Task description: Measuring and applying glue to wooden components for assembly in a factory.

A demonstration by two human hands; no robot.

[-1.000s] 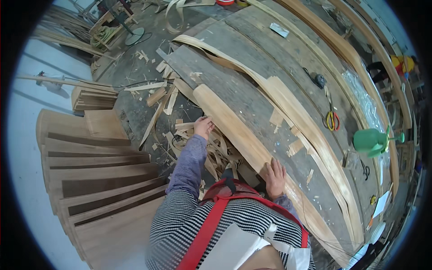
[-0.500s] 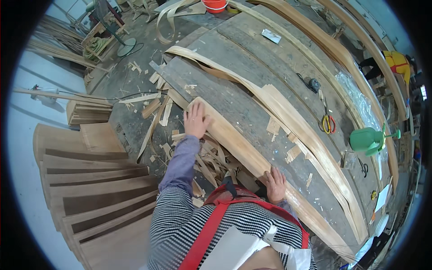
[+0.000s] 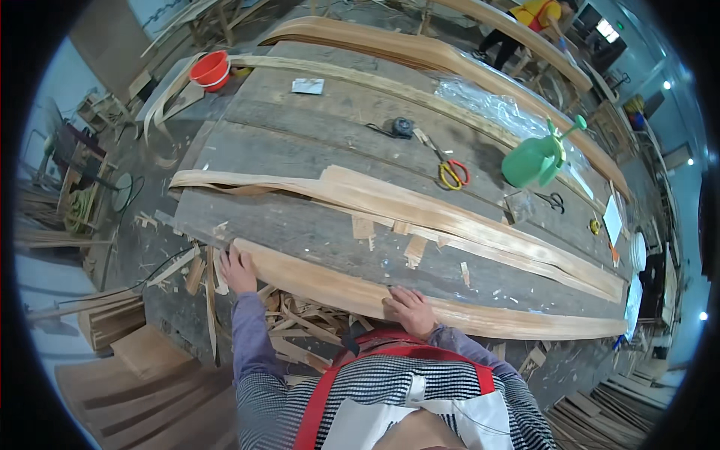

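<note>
In the head view, the left grip [image 3: 239,273] had moved since a second earlier from beside the pale wooden strip [image 3: 322,287] up to its left end, while the right grip [image 3: 415,310] stayed near the strip's middle. The viewpoint had also swung round, so that the strip ran left to right along the near edge of the desk [image 3: 300,154]. In the inspector's judgement, this gave the work two well-separated points of control. The left grip was spread loosely, fingers extended at the strip's end and apparently touching it, with no clasp seen. The right grip laid lengthened fingers over the strip's near edge; whether the thumb pressed from beneath could not be told. A folded strip [image 3: 450,229], scissors [image 3: 452,174] and a green spray bottle [image 3: 531,161] lay beyond, untouched.
</note>
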